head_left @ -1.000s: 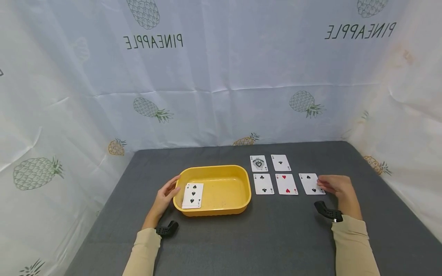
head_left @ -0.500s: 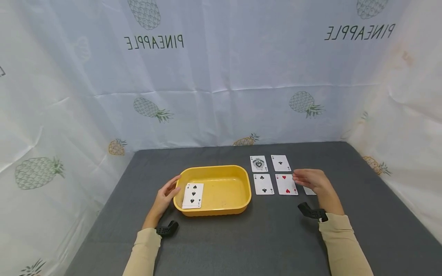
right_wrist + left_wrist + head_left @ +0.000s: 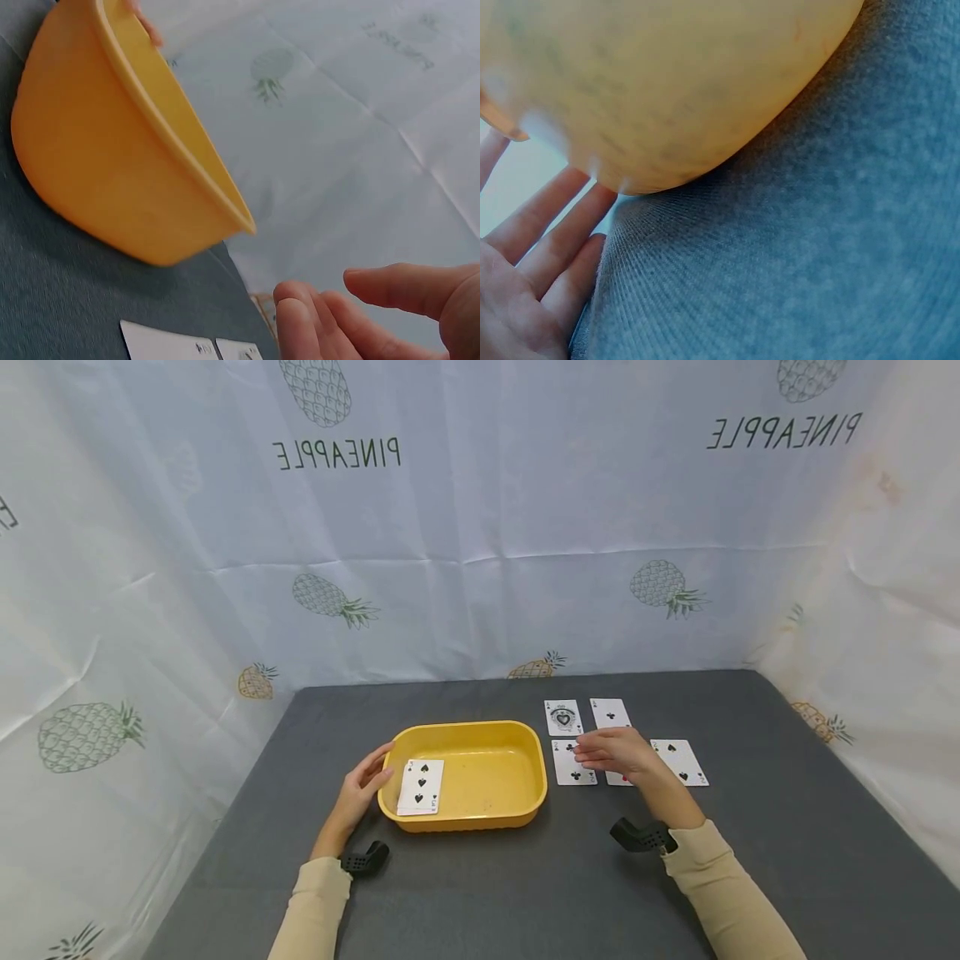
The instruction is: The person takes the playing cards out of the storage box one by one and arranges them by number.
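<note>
My left hand [image 3: 360, 789] holds the left end of the yellow tray [image 3: 480, 820], its digits over the rim and along the outer wall. Inside the tray's left part lies a small stack of playing cards, a three of spades [image 3: 420, 787] on top. Over the cards to the right of the tray is my right hand [image 3: 618, 750], thumb apart from its fingers and nothing between them in the right wrist view. It partly covers the two of clubs [image 3: 566, 772] and most of the two of hearts [image 3: 617, 781].
Behind these cards lie an ace of spades [image 3: 563, 717] and an ace of clubs [image 3: 609, 713]. The two of spades [image 3: 679, 762] lies to the right. A dark grey cloth [image 3: 480, 902] covers the table, with a pineapple-print curtain [image 3: 465, 527] around it.
My right hand has let go of the two of spades, which stays on the table, and has moved left over the two of hearts toward the tray. My left hand stays put.
</note>
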{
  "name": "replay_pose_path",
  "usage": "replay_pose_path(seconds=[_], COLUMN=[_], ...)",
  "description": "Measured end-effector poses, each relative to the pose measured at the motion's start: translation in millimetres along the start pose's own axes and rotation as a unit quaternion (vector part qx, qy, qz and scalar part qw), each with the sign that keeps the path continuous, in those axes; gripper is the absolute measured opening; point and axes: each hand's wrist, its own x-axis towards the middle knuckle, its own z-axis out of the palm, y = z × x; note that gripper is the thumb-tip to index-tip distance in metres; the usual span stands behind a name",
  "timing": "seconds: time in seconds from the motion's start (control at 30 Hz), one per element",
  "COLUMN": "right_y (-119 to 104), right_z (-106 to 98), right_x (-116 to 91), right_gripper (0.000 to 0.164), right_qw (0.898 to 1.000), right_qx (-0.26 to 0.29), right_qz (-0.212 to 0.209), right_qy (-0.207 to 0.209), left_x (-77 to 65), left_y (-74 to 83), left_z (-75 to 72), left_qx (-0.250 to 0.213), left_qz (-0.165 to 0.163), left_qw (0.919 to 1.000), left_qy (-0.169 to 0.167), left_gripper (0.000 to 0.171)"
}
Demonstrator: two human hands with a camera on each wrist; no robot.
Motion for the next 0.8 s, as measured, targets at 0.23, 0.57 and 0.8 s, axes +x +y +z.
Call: replay_pose_path(seconds=[0.23,0.57,0.8], right_y=[-9,-21,-26], right_z=[27,69,97], right_x=[-3,-3,-1], right_gripper=[0.046,0.040,0.045], right_qw=[0.999,0.995,0.989], right_qx=[-0.028,-0.019,0.035], right_qz=[-0.015,-0.013,0.004], right_qy=[-0.037,-0.097,-0.145], left_x=[-0.9,-2.1,-0.1], left_y=[-1.1,-4.6,0.8], left_z=[-0.9,-0.5,0.1], left_qx=[0.010,-0.008,-0.004], left_qz=[0.004,0.042,0.000], left_qw=[0.9999,0.9991,1.0000], left_qy=[0.003,0.007,0.004], left_gripper=[0.049,0.046,0.050])
